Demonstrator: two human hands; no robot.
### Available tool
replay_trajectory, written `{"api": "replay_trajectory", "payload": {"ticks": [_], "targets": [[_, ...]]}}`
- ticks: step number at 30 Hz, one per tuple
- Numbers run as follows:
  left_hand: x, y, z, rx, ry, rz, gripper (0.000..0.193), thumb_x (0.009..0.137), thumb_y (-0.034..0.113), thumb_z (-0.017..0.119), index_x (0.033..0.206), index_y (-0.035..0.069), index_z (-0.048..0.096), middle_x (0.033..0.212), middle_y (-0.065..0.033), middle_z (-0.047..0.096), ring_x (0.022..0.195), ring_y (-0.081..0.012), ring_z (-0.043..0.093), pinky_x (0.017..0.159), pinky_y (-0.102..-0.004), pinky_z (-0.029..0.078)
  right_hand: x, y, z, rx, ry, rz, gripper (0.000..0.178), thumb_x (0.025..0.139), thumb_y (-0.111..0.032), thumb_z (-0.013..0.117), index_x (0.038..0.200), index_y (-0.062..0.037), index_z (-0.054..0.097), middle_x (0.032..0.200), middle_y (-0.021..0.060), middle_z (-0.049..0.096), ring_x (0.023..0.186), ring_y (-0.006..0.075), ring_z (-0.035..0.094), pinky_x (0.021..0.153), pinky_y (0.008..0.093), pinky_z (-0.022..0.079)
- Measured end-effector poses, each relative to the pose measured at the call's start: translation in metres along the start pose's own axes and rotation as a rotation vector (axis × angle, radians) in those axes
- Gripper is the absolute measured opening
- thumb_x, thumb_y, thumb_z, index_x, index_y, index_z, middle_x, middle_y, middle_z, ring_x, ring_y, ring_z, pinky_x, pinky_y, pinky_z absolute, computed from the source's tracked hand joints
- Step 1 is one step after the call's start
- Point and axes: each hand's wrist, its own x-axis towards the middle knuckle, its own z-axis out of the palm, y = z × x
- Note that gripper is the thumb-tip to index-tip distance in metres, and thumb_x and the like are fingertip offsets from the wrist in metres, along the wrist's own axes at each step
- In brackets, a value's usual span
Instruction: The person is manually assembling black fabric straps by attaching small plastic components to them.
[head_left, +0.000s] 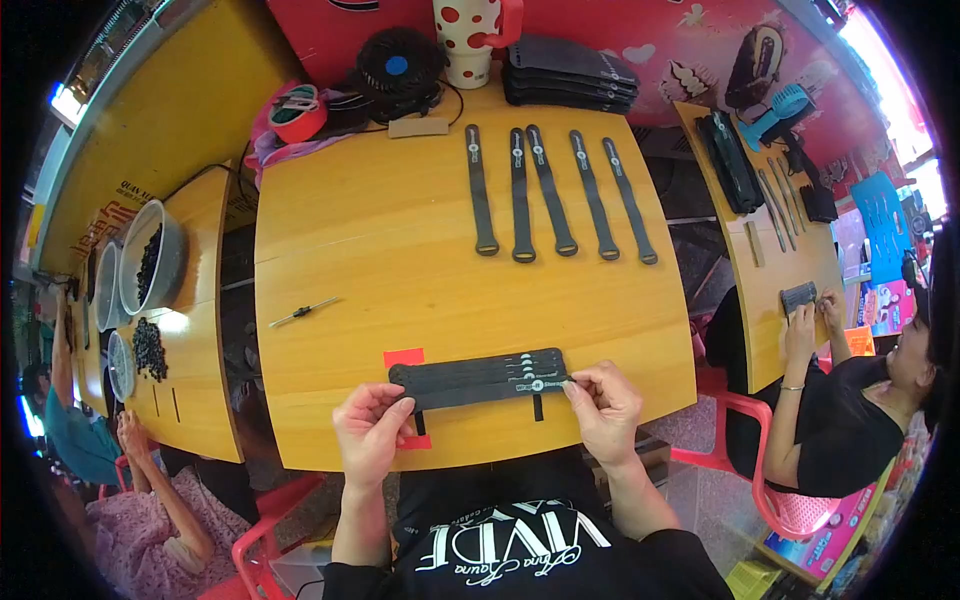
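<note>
A row of black straps (470,382), overlapping like a fan with pale printing at their right ends, lies across the near edge of the table. My left hand (370,430) pinches the left end of the nearest strap between thumb and fingers. At the other end, my right hand (605,408) has its thumb and forefinger closed on the same strap. Red tape (404,356) and a black strip (538,408) show on the tabletop around the row. Farther off, several single straps (530,200) with slotted ends lie spread out lengthwise.
A thin pen-like tool (305,312) lies left of centre. Along the back stand a black fan (398,65), a dotted tumbler (468,40), a pile of black straps (570,78) and a red container (298,118). Co-workers sit at side tables; bowls (150,255) stand left.
</note>
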Motion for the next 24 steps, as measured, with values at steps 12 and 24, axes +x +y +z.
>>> {"api": "replay_trajectory", "payload": {"ticks": [12,24], "targets": [[0.0004,0.0039,-0.0017,-0.026,0.031,-0.039,0.011,0.086,-0.005,0.07,0.096,-0.003,0.065,0.071,-0.0038,0.065,0.052,-0.0066,0.059,0.045,-0.0176,0.043,0.0022,0.002,0.0021,-0.129,0.01,-0.069,0.013,0.082,0.016,0.062,0.089,0.0046,0.064,0.078,0.0016,0.053,0.061,0.0041,0.047,0.051,0.0191,0.035],[0.0012,0.0034,-0.0021,-0.058,0.049,-0.045,0.01,0.086,-0.004,0.071,0.095,-0.002,0.066,0.07,-0.0036,0.065,0.052,-0.0072,0.059,0.044,-0.0179,0.043,0.0021,0.0017,0.0085,-0.123,0.05,-0.047,0.017,0.083,0.014,0.062,0.086,-0.001,0.055,0.076,-0.0017,0.051,0.057,-0.0003,0.043,0.048,0.017,0.031]]}}
